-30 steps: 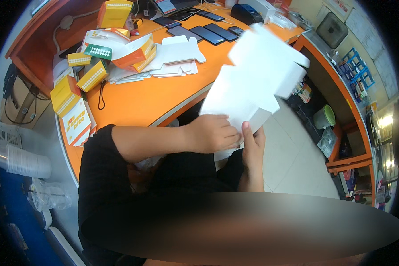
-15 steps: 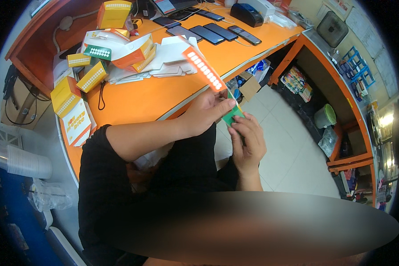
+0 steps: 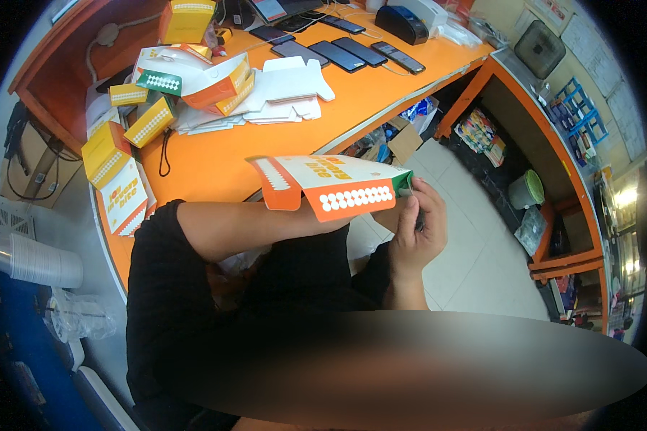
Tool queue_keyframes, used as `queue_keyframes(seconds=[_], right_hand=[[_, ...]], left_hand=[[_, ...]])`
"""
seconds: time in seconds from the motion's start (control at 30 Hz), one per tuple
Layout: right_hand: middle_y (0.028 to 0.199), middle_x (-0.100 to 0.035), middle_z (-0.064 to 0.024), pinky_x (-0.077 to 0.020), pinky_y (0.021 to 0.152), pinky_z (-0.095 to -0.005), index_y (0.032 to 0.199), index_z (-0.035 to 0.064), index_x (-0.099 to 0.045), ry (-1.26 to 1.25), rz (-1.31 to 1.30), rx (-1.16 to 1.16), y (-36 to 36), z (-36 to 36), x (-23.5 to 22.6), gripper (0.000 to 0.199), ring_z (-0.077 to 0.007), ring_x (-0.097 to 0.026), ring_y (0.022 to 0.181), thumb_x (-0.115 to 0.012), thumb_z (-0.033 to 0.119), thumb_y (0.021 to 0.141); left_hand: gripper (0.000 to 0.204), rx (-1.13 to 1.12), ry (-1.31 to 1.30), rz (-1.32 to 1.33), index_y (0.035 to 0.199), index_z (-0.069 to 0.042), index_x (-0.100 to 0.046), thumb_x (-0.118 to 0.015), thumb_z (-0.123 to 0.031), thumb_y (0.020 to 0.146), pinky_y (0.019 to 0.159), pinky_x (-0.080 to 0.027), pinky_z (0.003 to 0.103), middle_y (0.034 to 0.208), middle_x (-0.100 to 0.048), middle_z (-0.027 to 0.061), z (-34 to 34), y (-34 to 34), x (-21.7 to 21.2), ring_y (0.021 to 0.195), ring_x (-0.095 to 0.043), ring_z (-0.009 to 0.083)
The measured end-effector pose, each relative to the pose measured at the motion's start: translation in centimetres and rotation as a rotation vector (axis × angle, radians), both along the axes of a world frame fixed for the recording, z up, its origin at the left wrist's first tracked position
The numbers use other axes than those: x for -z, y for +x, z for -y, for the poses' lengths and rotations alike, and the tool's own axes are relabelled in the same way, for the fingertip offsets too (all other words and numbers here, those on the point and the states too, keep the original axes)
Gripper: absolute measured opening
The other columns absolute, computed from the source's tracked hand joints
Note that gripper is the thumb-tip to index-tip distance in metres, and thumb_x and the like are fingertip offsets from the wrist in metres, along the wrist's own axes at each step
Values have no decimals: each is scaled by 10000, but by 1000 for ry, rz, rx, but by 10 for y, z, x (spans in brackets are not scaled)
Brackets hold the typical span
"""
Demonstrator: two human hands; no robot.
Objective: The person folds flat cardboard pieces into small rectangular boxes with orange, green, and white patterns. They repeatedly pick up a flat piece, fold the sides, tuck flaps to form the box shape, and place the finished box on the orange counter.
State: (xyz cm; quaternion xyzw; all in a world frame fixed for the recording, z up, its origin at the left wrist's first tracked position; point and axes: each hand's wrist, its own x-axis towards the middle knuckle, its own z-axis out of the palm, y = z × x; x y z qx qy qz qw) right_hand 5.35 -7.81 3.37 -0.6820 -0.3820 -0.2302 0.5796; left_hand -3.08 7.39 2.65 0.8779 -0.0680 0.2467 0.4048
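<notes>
A partly folded cardboard box (image 3: pixel 331 183), white and orange with a green end and a row of white dots, is held in front of me above my lap. My right hand (image 3: pixel 417 226) grips its right, green end with the fingers curled round it. My left hand is hidden behind the box; only the left forearm (image 3: pixel 251 226) shows, reaching under it. The box lies almost level, with its orange flap pointing left.
An orange desk (image 3: pixel 266 144) runs across the upper left. It carries flat white box blanks (image 3: pixel 287 90), folded yellow and orange boxes (image 3: pixel 115 154), several dark phones (image 3: pixel 338 54) and a black device (image 3: pixel 402 25). Tiled floor and shelves lie to the right.
A second ago the carton was a flat white sheet held up. It has been turned and folded, and now shows its printed orange side lying level.
</notes>
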Motion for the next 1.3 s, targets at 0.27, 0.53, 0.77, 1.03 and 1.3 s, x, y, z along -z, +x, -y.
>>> queue_keyframes(seconds=[0.27, 0.53, 0.77, 1.03, 1.3], right_hand=[[1112, -691, -170, -473, 962, -408, 943, 3, -685, 108, 62, -67, -8, -7, 4, 69, -341, -640, 1089, -653, 25, 885], [1168, -660, -192, -439, 996, -426, 995, -27, -727, 39, 168, -139, -13, -1, 10, 243, -350, -600, 1122, -555, 142, 967], [1150, -659, -118, -432, 986, -350, 1276, -46, -569, 354, -818, -361, 30, 10, 5, 441, -210, -595, 1069, -541, 310, 1017], [1204, -653, -153, -505, 948, -368, 1231, -76, -592, 470, -978, -749, 36, 29, 20, 404, -222, -630, 1098, -591, 255, 999], [1188, -629, -105, -494, 922, -316, 1261, -20, -557, 525, -951, -431, -3, -5, 28, 425, -171, -610, 1046, -742, 93, 895]], left_hand=[[396, 216, -170, -220, 1305, -83, -545, -584, -338, 1004, 956, -478, 348, 1209, -583, 92, -13, -13, -36, 1121, -577, 188], [436, 71, -435, -157, 1315, -29, -505, -546, -351, 1023, 1006, -434, 354, 1282, -548, 132, 9, -3, -28, 1193, -536, 209], [451, 210, -635, -95, 1334, -1, -546, -444, -346, 1061, 982, -445, 309, 1213, -644, 70, -14, 8, -29, 1118, -579, 122], [464, -255, -570, -159, 1342, 4, -504, -483, -353, 1046, 1000, -435, 351, 1328, -534, 128, -32, 27, -23, 1217, -510, 188], [686, -29, 491, 23, 1399, -47, -411, -752, -260, 844, 1093, -381, 464, 1414, -418, 208, 7, 2, -30, 1346, -416, 374]])
